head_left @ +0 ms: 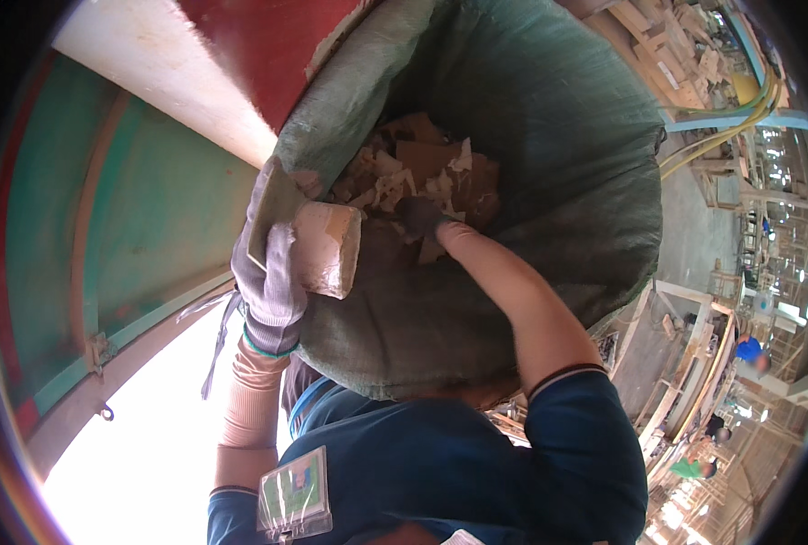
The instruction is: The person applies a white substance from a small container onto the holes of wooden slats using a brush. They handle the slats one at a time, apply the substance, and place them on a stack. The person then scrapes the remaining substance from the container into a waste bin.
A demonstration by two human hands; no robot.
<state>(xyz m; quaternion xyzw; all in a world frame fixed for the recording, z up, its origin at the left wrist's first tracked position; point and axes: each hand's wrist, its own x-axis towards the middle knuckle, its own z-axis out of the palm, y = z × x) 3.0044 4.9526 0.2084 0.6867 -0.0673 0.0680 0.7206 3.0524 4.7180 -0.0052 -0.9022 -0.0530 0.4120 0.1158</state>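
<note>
A large dark green woven sack (585, 218) gapes in front of me, with torn brown cardboard and pale paper scraps (422, 168) inside. My left hand (272, 272), in a grey knit glove, is closed around a tan, block-like piece (327, 245) with a shiny wrapped surface and a flat plate-like part. It is at the sack's left rim; its exact kind is unclear. My right hand (419, 218), in a dark glove, reaches down into the sack and touches the scraps. Its fingers are hidden in shadow and among the pieces.
A green metal panel (163, 218) with a rusty frame stands at left, beside a red and white surface (263, 45). Wood offcuts (667, 45) lie piled at upper right, near yellow hoses (726, 132). Wooden frames (685, 363) and several distant people are at right.
</note>
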